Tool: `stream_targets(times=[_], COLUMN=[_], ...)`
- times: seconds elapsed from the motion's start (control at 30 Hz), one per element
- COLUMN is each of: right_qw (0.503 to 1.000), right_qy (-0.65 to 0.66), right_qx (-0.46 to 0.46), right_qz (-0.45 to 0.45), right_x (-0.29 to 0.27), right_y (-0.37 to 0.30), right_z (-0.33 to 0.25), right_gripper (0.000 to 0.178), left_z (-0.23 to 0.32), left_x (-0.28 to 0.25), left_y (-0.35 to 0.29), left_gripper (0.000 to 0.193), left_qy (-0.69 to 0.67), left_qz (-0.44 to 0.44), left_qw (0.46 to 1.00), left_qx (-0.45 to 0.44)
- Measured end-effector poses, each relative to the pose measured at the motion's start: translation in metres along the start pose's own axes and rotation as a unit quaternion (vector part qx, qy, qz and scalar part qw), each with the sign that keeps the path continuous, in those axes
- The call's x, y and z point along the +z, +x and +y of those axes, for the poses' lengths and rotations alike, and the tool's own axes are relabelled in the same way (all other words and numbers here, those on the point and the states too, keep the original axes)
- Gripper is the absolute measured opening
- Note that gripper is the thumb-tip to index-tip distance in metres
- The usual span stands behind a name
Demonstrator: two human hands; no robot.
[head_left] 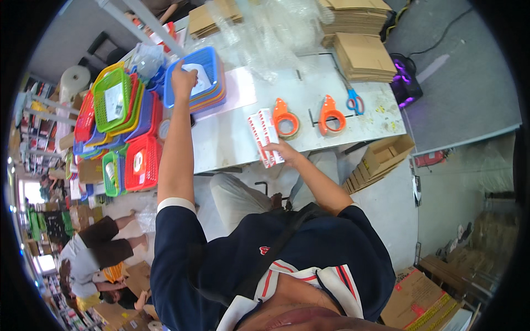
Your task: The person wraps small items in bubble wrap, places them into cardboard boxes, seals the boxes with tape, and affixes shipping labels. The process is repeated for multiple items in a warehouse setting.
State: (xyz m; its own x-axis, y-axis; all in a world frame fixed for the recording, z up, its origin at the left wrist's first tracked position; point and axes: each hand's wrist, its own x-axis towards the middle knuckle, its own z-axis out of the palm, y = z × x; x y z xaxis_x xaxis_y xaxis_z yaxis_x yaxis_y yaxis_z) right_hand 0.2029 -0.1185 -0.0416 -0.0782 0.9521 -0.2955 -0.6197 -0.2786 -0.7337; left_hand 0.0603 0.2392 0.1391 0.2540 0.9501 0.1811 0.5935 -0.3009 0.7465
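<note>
My right hand [285, 151] is closed around two slim white boxes [265, 135] with red print, which lie side by side over the table's near edge. My left arm stretches forward to a stack of plastic baskets. Over the left side of the top blue basket [207, 58] is my left hand [184, 83], its thumb and forefinger apart. A white paper [200, 77] lies inside that basket beside the hand. Two orange tape dispensers [286, 124] [332, 117] stand right of the boxes, with blue-handled scissors [355, 102] beyond them.
Colourful baskets [113, 105] are piled at the table's left. Bubble wrap [259, 41] and stacks of flat cardboard [364, 58] fill the far side. An open carton [386, 157] stands by the right edge. Other people [94, 254] are at lower left.
</note>
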Motion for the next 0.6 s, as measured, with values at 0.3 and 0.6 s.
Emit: stream_targets(times=[0.3,0.6], right_qw=[0.999,0.999], right_qy=[0.011,0.038], right_qx=[-0.024,-0.021], right_qz=[0.045,0.024], right_x=[-0.011,-0.012], right_y=[0.001,-0.003], right_z=[-0.011,-0.006], right_gripper=[0.039,0.041], left_z=[0.065,-0.022], left_x=[-0.066,0.048], left_y=[0.036,0.084], left_gripper=[0.066,0.047], left_qy=[0.140,-0.245], left_qz=[0.227,0.092], left_qw=[0.953,0.962], left_qx=[0.142,-0.077])
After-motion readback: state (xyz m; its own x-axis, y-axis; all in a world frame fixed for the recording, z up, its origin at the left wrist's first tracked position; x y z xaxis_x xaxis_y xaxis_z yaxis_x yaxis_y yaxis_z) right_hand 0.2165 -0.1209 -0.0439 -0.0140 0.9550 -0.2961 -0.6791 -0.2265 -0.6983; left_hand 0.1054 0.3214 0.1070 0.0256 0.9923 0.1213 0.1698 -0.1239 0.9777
